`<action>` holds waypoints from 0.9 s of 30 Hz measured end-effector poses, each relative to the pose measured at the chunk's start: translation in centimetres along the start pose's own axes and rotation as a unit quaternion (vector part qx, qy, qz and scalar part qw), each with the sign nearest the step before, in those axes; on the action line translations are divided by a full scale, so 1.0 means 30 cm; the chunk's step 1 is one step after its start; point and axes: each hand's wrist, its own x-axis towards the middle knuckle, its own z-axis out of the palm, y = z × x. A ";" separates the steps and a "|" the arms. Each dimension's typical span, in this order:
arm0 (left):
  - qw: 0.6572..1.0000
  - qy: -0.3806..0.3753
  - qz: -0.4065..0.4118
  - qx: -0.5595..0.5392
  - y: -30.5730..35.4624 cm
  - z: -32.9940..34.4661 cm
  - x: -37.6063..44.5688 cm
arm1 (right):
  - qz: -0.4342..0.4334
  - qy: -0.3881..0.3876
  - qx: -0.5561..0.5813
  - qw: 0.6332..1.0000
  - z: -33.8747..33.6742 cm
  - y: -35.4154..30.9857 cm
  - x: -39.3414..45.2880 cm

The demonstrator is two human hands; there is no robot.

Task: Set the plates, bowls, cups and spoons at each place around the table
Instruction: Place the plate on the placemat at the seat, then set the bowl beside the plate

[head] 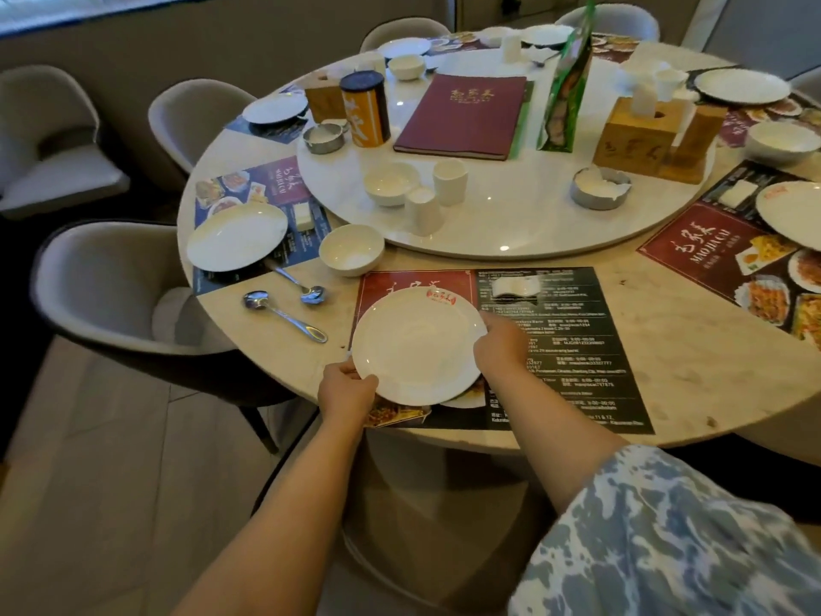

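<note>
A: Plate position?

B: White plate [417, 346] with a red mark at its far rim sits over the nearest placemat [555, 349], at the near edge of the round table [693, 362]. Cannot tell whether it lies flat or is slightly raised.

A: Hands?

B: Left hand [346, 389] is closed on the plate's near-left rim, thumb on top. Right hand [502, 344] grips the right rim, fingers curled over the edge.

A: Other tableware nearby?

B: Bowl [351, 250] just beyond the placemat's far-left corner. Two spoons [284, 315] on bare tabletop left of the plate, apart from each other. Second plate [237, 236] on the next placemat to the left. On the turntable [511, 224]: a small bowl [391, 183] and two cups [449, 182], one upright, one upside down.
</note>
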 end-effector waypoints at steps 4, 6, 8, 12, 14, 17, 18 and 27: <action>1.000 -0.017 0.010 -0.012 -0.021 -0.002 0.000 | -0.014 0.001 -0.033 0.999 -0.002 -0.009 0.010; 0.999 -0.026 0.020 0.003 -0.028 -0.008 -0.005 | -0.051 -0.025 -0.109 0.992 -0.008 -0.014 0.016; 0.998 -0.044 0.029 0.021 -0.030 -0.021 -0.003 | -0.075 -0.018 -0.174 0.982 0.007 -0.017 0.029; 0.995 -0.013 0.081 0.063 0.007 -0.061 0.039 | -0.097 0.070 -0.254 0.960 0.065 -0.059 0.037; 0.991 0.000 0.115 0.064 0.050 -0.078 0.086 | -0.143 0.065 -0.219 0.963 0.105 -0.102 0.049; 0.986 0.005 0.150 0.066 0.144 -0.095 0.188 | -0.170 0.019 -0.145 0.975 0.184 -0.176 0.080; 0.984 0.005 0.162 0.071 0.179 -0.098 0.227 | -0.171 0.004 -0.117 0.978 0.211 -0.200 0.089; 0.978 -0.025 0.198 0.062 0.362 -0.097 0.584 | -0.085 -0.038 -0.012 0.996 0.435 -0.340 0.203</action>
